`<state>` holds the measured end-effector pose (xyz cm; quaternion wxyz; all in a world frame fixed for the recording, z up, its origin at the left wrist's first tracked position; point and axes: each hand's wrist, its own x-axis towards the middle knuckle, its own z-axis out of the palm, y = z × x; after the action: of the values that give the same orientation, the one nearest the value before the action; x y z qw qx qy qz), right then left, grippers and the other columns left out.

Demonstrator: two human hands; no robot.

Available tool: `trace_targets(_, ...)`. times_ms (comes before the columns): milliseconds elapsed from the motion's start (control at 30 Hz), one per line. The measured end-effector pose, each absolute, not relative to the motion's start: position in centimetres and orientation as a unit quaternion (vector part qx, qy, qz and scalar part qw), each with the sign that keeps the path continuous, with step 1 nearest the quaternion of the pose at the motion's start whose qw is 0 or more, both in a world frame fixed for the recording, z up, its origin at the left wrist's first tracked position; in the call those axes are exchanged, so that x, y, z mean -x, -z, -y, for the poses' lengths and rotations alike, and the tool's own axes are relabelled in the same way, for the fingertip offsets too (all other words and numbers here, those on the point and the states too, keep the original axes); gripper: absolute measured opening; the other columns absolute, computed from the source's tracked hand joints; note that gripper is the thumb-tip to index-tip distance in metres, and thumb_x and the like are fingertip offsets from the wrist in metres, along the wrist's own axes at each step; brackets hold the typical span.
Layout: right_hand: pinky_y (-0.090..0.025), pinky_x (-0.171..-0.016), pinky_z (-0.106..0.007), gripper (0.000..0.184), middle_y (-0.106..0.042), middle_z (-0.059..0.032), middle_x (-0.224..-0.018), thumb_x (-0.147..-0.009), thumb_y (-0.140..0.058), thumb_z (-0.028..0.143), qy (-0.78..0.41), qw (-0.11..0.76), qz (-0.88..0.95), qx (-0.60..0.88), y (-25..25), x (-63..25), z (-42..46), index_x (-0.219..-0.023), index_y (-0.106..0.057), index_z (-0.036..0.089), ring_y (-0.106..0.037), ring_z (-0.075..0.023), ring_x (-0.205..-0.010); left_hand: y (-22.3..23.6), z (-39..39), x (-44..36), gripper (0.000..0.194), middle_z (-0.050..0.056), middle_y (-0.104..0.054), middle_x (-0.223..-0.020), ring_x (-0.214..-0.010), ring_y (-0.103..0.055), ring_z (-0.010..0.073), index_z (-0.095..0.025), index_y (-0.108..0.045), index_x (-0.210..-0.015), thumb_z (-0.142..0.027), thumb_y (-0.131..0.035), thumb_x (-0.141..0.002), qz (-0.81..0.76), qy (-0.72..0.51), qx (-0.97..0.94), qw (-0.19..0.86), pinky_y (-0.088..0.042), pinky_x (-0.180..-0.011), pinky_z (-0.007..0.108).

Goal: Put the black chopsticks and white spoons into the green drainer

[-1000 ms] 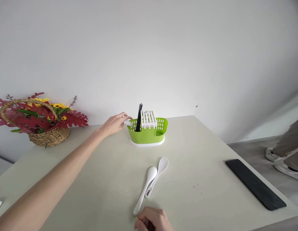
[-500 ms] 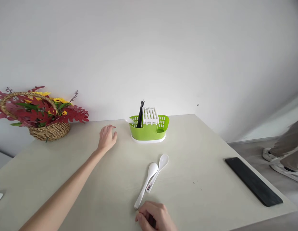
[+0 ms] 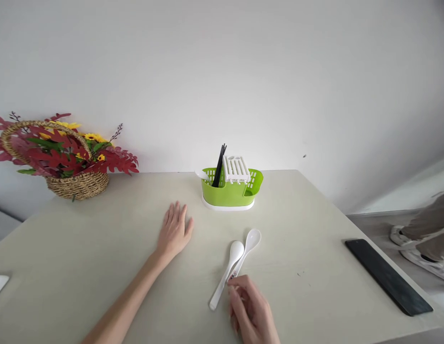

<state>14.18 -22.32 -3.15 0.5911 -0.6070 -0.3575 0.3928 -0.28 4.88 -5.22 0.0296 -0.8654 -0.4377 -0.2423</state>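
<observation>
Drew left hand, spread and empty, back from the centre caddy; brought right hand to two lower-centre spoons, can't tell if pinching. Seeing chopsticks and one spoon in, those two still out.

My left hand is facing palm down, its fingers pointing forward and fanning slightly apart, with the thumb standing out to their right. My bare left forearm is stretching back and leftward behind those fingers, the wrist lying nearly straight. Nearer me, rightward of the left fingertips, my right hand is forming a loose curl: its thumb and forefinger are sitting close at the tips, the other fingers folding underneath.
</observation>
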Motion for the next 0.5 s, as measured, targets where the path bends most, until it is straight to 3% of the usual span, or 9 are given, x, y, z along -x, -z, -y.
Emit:
trace_targets(167, -0.035, -0.052, -0.023, 0.044, -0.051, 0.0053, -0.059, -0.102, -0.054, 0.063, -0.408, 0.620, 0.293, 0.603, 3.4, -14.5, 22.2, -0.108, -0.063, 0.021, -0.044, -0.0110, -0.051, 3.5, -1.2, -0.8, 0.041, 0.018, -0.050, -0.159, -0.155, -0.040, 0.0334, -0.017, -0.053, -0.141, -0.035, -0.052, -0.105, 0.321, 0.294, 0.898, -0.063, -0.039, -0.124, 0.053)
trace_targets(300, -0.036, -0.050, -0.023, 0.047, -0.054, 0.0044, -0.057, -0.100, -0.054, 0.065, -0.412, 0.622, 0.280, 0.604, 3.4, -14.5, 22.2, -0.106, -0.064, 0.020, -0.045, -0.0115, -0.050, 1.6, 2.4, -2.9, 0.010, 0.010, -0.068, -0.126, -0.137, -0.055, 0.0268, -0.023, -0.064, -0.104, -0.030, -0.056, -0.102, 0.266, 0.309, 0.899, -0.159, -0.046, -0.116, 0.046)
trace_targets(400, -0.037, -0.048, -0.024, 0.047, -0.054, 0.0041, -0.057, -0.099, -0.056, 0.066, -0.410, 0.625, 0.279, 0.603, 3.1, -14.4, 22.1, -0.104, -0.065, 0.020, -0.045, -0.0118, -0.049, 1.0, 4.8, -4.2, 0.011, 0.008, -0.068, -0.117, -0.133, -0.054, 0.0268, -0.023, -0.063, -0.090, -0.030, -0.063, -0.098, 0.264, 0.295, 0.893, -0.213, -0.048, -0.113, 0.044)
trace_targets(500, -0.038, -0.048, -0.024, 0.049, -0.056, 0.0034, -0.060, -0.097, -0.058, 0.068, -0.409, 0.620, 0.281, 0.607, 2.9, -14.3, 22.1, -0.104, -0.066, 0.020, -0.046, -0.0120, -0.049, 0.9, 6.0, -4.8, 0.014, 0.006, -0.066, -0.121, -0.136, -0.050, 0.0286, -0.023, -0.064, -0.084, -0.032, -0.073, -0.089, 0.270, 0.264, 0.890, -0.255, -0.046, -0.114, 0.045)
